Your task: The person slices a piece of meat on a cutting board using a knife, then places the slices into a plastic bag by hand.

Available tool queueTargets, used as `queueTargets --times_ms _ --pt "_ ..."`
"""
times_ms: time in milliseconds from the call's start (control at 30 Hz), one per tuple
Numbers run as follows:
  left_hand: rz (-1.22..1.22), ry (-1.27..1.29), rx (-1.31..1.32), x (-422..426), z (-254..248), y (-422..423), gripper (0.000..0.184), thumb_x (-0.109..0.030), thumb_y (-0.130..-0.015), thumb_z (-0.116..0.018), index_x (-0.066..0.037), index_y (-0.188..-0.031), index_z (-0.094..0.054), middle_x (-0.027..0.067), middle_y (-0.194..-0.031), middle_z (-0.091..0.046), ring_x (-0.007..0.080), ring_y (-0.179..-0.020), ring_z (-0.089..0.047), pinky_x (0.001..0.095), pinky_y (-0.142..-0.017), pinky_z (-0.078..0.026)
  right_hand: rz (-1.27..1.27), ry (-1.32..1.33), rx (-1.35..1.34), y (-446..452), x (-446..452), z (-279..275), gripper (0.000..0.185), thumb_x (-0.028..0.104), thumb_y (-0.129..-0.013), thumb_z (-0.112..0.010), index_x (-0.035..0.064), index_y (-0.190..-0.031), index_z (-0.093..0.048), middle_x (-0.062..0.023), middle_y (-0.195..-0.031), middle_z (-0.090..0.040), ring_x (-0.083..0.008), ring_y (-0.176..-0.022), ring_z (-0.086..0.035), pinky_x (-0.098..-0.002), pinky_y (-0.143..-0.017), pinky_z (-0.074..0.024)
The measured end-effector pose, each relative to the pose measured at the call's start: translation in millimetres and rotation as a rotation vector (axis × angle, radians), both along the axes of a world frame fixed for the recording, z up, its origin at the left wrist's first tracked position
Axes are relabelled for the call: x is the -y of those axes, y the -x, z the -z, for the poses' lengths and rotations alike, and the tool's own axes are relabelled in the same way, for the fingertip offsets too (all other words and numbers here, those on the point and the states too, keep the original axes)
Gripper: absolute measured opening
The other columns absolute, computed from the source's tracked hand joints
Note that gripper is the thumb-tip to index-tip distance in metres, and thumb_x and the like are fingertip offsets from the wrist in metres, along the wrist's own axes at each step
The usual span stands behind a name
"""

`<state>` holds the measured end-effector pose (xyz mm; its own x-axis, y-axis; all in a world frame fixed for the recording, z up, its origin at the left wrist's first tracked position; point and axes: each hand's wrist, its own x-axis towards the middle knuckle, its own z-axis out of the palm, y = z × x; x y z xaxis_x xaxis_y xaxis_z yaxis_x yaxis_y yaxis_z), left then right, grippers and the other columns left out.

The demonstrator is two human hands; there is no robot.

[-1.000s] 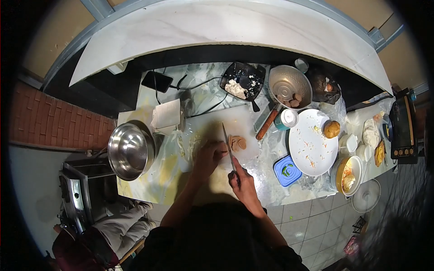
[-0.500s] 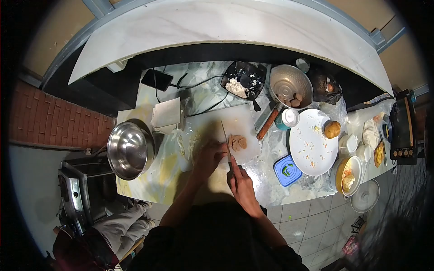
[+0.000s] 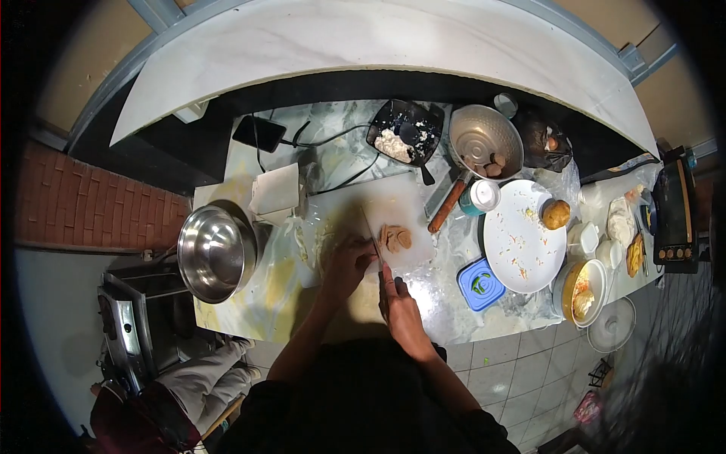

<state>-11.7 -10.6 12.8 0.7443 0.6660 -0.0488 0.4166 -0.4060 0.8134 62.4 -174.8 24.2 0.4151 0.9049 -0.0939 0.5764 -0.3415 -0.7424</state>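
My right hand (image 3: 398, 296) is wrapped round the handle of a knife (image 3: 372, 231), whose blade points away from me over the white cutting board (image 3: 412, 198). Thin brown slices (image 3: 395, 238) lie on the board just right of the blade. Left of the blade, my left hand (image 3: 352, 261) has its fingers curled together close to the knife. What those fingers hold is mostly hidden; only a small reddish-brown bit shows at the fingertips.
A steel bowl (image 3: 215, 253) stands at the left. To the right are a pot (image 3: 484, 129), a white plate (image 3: 522, 253) with a potato, a blue lid (image 3: 482, 285) and a jar (image 3: 484, 196). A seated person (image 3: 144, 416) is at the lower left.
My right hand and the knife have shifted slightly left, bringing the blade closer to my left fingertips. The slices stay to the right of the blade.
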Motion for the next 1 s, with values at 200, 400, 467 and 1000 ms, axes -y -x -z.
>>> queueTargets --times_ms 200,400,467,1000 --pt "-0.004 -0.057 -0.016 1.3 -4.2 -1.3 0.026 -0.008 -0.08 -0.072 -0.007 -0.106 -0.07 0.0163 -0.104 -0.062 0.0341 -0.094 -0.063 0.0417 -0.081 -0.051 -0.022 0.043 -0.009 -1.4 -2.4 -9.9 0.07 -0.007 -0.083 -0.05 -0.0081 -0.148 -0.022 -0.0295 -0.095 -0.055 -0.0437 -0.083 -0.057 -0.0477 -0.072 -0.0476" --pt "-0.016 -0.006 0.07 1.3 4.0 0.4 0.026 -0.007 -0.081 -0.072 -0.005 -0.106 -0.07 0.0166 -0.103 -0.062 0.033 -0.091 -0.063 0.04 -0.079 -0.051 -0.028 0.027 -0.074 -10.4 5.3 -9.7 0.068 -0.005 -0.085 -0.049 -0.0066 -0.148 -0.023 -0.0281 -0.087 -0.057 -0.0422 -0.075 -0.058 -0.0474 -0.068 -0.047" --pt "-0.03 -0.004 0.073 0.1 8.4 1.3 0.031 -0.004 -0.077 -0.076 -0.004 -0.107 -0.071 0.0144 -0.095 -0.064 0.0288 -0.086 -0.064 0.0356 -0.075 -0.052 -0.029 0.034 -0.118 -10.4 6.2 -8.4 0.067 -0.005 -0.086 -0.049 -0.0058 -0.148 -0.023 -0.0278 -0.086 -0.058 -0.0421 -0.074 -0.058 -0.0473 -0.066 -0.0469" --pt "0.001 -0.059 0.097 1.3 -0.2 -0.3 0.028 -0.005 -0.085 -0.066 -0.004 -0.113 -0.067 0.0168 -0.098 -0.065 0.0338 -0.085 -0.066 0.0396 -0.075 -0.052 0.0 0.016 -0.064 -8.1 -5.6 -10.3 0.073 -0.004 -0.085 -0.052 0.0031 -0.152 -0.022 -0.03 -0.09 -0.058 -0.0436 -0.078 -0.06 -0.0485 -0.07 -0.0489"
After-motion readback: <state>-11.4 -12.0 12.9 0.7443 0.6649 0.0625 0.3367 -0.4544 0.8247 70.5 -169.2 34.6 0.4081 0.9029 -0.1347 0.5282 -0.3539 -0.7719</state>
